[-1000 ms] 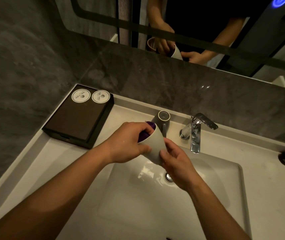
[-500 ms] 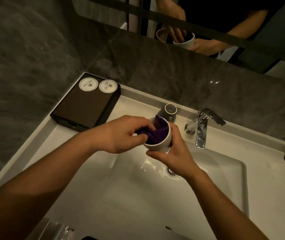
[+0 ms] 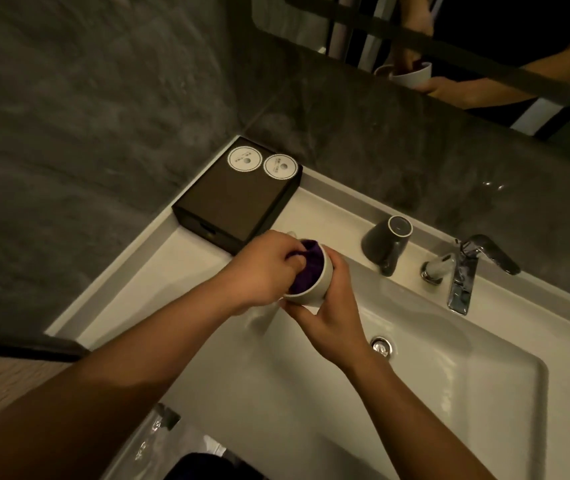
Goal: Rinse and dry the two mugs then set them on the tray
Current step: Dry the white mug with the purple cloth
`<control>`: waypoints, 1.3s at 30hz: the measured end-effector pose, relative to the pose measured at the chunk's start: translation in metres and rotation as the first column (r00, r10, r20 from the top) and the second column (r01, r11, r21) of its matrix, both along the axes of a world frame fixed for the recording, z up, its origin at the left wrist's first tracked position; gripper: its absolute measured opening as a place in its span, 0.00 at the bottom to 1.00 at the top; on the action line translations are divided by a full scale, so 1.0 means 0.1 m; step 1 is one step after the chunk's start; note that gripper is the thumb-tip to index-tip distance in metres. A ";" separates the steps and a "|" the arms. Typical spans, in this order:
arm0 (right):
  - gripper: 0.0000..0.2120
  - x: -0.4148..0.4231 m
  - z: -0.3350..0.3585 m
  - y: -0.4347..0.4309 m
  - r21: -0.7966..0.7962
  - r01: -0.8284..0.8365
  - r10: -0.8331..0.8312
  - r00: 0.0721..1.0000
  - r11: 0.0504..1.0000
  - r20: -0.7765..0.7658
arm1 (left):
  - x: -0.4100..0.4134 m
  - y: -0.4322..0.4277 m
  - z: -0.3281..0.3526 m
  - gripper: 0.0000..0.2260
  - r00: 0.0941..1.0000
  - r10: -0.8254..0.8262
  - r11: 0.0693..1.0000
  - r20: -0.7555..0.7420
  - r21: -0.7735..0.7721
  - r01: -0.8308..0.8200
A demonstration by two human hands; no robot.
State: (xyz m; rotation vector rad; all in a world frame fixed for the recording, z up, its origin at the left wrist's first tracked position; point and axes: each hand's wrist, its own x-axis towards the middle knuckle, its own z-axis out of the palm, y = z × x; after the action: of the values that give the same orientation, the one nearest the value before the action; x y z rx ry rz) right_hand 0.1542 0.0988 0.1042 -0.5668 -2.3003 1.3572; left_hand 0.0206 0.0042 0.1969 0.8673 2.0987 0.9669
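Observation:
A white mug [image 3: 313, 293] is held upright over the left rim of the basin, with my right hand [image 3: 325, 306] wrapped around its side and bottom. My left hand [image 3: 262, 268] presses a purple cloth [image 3: 306, 271] down inside the mug. A second mug [image 3: 387, 244], dark grey, stands upside down on the counter left of the tap. The dark tray [image 3: 235, 199] sits in the back left corner of the counter, just behind the white mug.
Two round white paper coasters [image 3: 244, 160] lie on the tray's far end. A chrome tap [image 3: 463, 271] rises behind the white basin [image 3: 415, 375] with its drain [image 3: 381, 345]. A mirror [image 3: 449, 36] reflects the hands. Crinkled plastic [image 3: 159, 431] lies at the counter's front.
The mug has turned from tilted to upright and shifted left toward the tray. My left hand has pushed the cloth deeper into it. The camera has swung down and left.

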 end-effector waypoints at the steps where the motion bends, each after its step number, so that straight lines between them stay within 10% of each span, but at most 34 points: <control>1: 0.44 -0.03 -0.01 -0.04 0.008 0.016 -0.016 1.000 1.000 -0.004 | 0.00 -0.07 -0.02 0.09 0.987 0.095 0.993 0.130 0.054 -0.103; 5: 0.43 -0.11 0.02 -0.07 0.077 -0.026 0.024 1.000 0.997 0.020 | 0.02 -0.32 -0.06 0.13 0.955 0.092 0.982 0.282 0.134 -0.134; 11: 0.42 -0.13 0.14 -0.01 -0.030 -0.212 0.213 0.976 0.977 0.047 | 0.04 -0.59 -0.06 0.17 0.982 -0.188 0.973 -0.012 0.131 0.188; 17: 0.43 0.04 0.18 0.05 -0.099 -0.358 0.368 0.922 0.928 0.122 | 0.08 -0.73 0.01 0.15 0.794 -0.512 0.853 -0.328 -0.081 0.516; 24: 0.40 0.35 0.07 -0.05 -0.144 -0.360 0.372 0.925 0.922 0.074 | 0.45 -0.65 -0.11 0.17 0.978 -0.204 0.976 -0.041 0.070 0.206; 33: 0.45 0.47 -0.09 -0.27 0.476 -0.004 -0.062 0.991 0.879 0.122 | 0.82 -0.37 -0.15 0.09 0.927 0.199 0.942 0.318 0.199 -0.270; 39: 0.40 0.43 0.17 0.12 0.091 -0.225 0.220 0.974 0.970 0.059 | 0.62 -0.55 -0.13 0.10 0.912 0.166 0.920 0.374 0.274 -0.280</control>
State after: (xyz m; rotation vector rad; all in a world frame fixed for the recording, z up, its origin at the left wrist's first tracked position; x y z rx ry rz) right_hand 0.1968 0.1109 0.1208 -0.3217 -2.5158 1.3331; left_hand 0.0825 -0.0511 0.1840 0.5570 1.7884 1.5032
